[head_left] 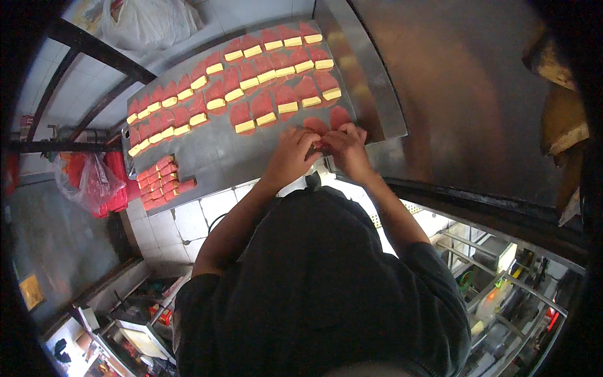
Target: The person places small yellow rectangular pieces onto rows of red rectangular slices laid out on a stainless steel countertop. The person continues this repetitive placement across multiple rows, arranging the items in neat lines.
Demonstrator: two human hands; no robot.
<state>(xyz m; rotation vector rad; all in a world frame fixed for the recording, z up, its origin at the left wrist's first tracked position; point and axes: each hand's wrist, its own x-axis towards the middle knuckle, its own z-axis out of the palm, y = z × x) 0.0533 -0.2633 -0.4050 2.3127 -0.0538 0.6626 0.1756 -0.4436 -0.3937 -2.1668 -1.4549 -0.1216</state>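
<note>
My left hand (291,154) and my right hand (349,149) meet at the front right of a metal table (217,154). Their bent fingers press together on a thin red meat slice (316,125), and hide most of it; a bit of yellow shows between them. Just beyond my right fingers lies a second meat slice (340,116). Farther back, several meat slices lie flat in rows, each with a yellow block, cheese-like (287,107), across its near end. At the table's left front, meat rolls (159,182) with yellow ends are stacked side by side.
A raised metal edge (370,75) bounds the table on the right, beside a wide brownish metal surface (458,94). White plastic bags (147,25) sit at the back left. Red and clear bags (94,182) hang at the left. A metal rack (502,270) stands at the lower right.
</note>
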